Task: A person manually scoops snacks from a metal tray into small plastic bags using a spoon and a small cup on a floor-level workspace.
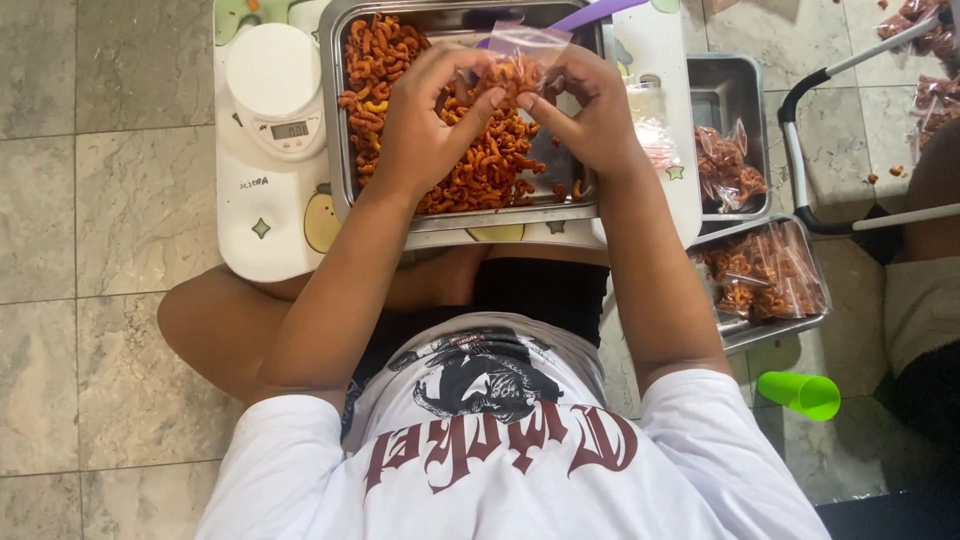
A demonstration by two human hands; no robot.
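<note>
We hold a small clear bag [520, 62] over the far half of the steel tray [338, 150], both hands pinched on it. Our left hand [425, 115] grips the bag's near-left edge with thumb and forefinger closed tight; the other fingers [478, 112] curl loosely under it. Our right hand [590, 110] closes on the opposite edge the same way, so the mouth stays spread between the two grips. A few orange curled snacks [480, 165] already sit inside the bag, and the rest lie heaped in the tray right beneath it.

To do this well, we judge it best to keep the bag directly above the tray, so that any piece that slips falls back into the heap and not onto the floor. We should hold the top edge level and pull it gently apart rather than crush it, since the film is thin and creases easily.

The white scale [275, 90] stands just left of the tray on the same small worktop [260, 240]. A purple scoop handle [595, 12] leans over the tray's far rim. Right of the tray, two smaller trays carry filled bags [765, 270].
</note>
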